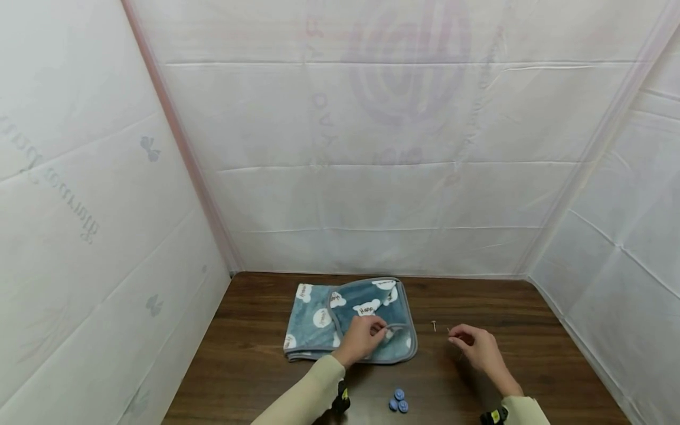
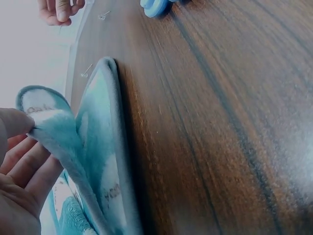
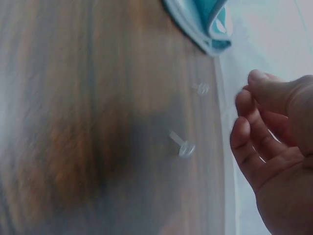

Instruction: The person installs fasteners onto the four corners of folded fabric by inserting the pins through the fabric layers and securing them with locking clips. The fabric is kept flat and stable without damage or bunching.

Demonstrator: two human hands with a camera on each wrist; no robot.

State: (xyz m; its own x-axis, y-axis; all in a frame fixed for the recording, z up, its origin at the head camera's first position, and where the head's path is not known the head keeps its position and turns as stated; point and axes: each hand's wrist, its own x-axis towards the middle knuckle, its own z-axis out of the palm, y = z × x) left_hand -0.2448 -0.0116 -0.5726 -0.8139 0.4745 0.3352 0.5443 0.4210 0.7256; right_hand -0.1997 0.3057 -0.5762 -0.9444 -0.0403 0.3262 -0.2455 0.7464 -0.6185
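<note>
My left hand (image 1: 362, 339) pinches the grey-bound edge of a folded blue blanket (image 1: 310, 313) with white cloud-like patches. In the left wrist view, thumb and fingers hold the lifted blanket flap (image 2: 56, 120) above the lower layer. To the right of the blanket, my right hand (image 1: 480, 351) is over the table, its fingers loosely bent with nothing visible between them. Two clear flat-headed pins lie near it: a nearer pin (image 3: 185, 148) and a farther pin (image 3: 202, 88) towards the blanket, also seen as a pin (image 1: 434, 326) in the head view.
Three small round blue caps (image 1: 399, 394) sit together near the front of the brown wooden table (image 1: 255, 330), between my forearms. White sheeting (image 1: 393, 195) stands behind the table and along both sides.
</note>
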